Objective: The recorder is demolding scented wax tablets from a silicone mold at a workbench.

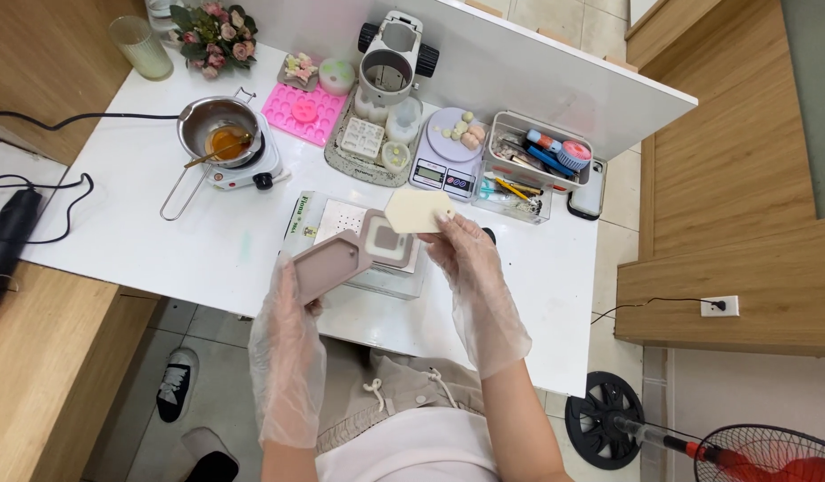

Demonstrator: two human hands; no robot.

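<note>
1. At far left I see a black tool (9, 234) with its cable lying on the white counter (145, 214), and behind it a small melting pot (220, 128) of amber liquid on a hot plate.
2. My left hand (287, 335), in a thin clear glove, is clenched around a taupe tag-shaped silicone mould (330, 265), held tilted just above the counter's front edge.
3. Between my hands a second taupe mould (391, 241) rests on a white box (354, 234).
4. My right hand (470, 268), gloved too, pinches a cream tag-shaped wax slab (417, 211) at its lower right corner, lifted clear above that resting mould.
5. Further back I see a pink mould (303, 112), a grey tray of moulds (370, 143), a digital scale (448, 156) and a clear tool bin (533, 165).
</note>
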